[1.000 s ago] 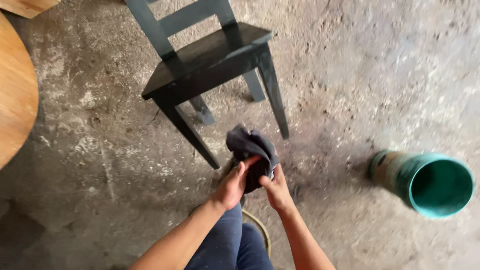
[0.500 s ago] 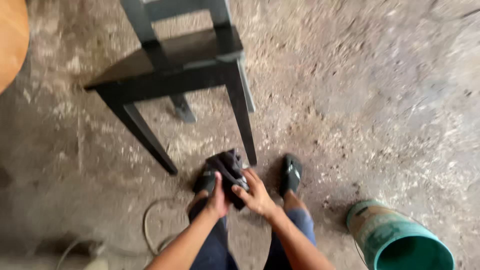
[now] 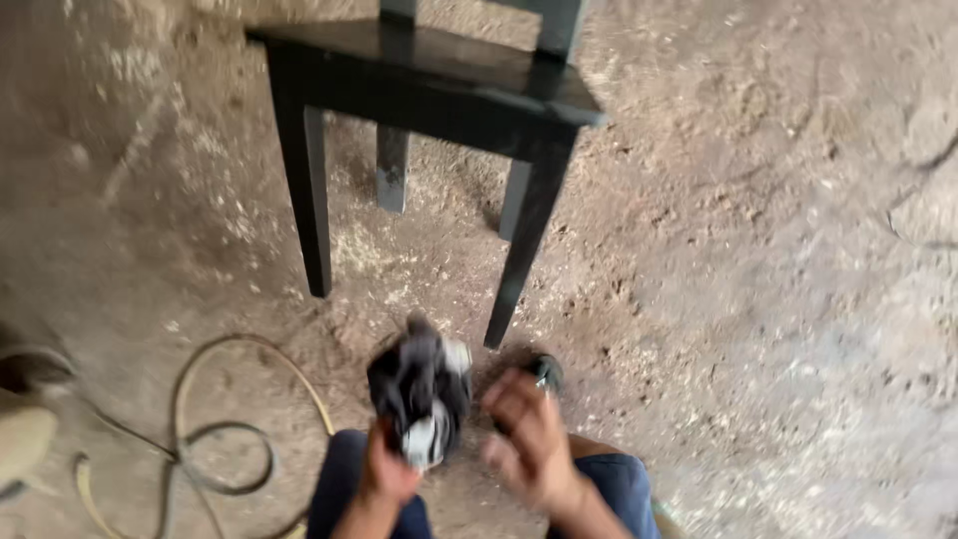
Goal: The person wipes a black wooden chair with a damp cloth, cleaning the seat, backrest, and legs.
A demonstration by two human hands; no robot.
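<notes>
The left hand (image 3: 387,469) pinches a dark bunched rag (image 3: 419,387) just above it while the right hand (image 3: 529,434) hovers spread beside it, so regathering the cloth firmly before reaching the black chair (image 3: 429,80) ahead seems wise.

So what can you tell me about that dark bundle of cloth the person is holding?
The rag is a crumpled wad of dark grey to black cloth with a few pale patches, soft and bunched into a loose ball. It is blurred, so weave and exact shape are unclear. The left hand grips it from below, holding it up above the dusty floor, just in front of the black chair. The right hand is beside it, open and blurred; whether it touches the cloth cannot be told.
</notes>
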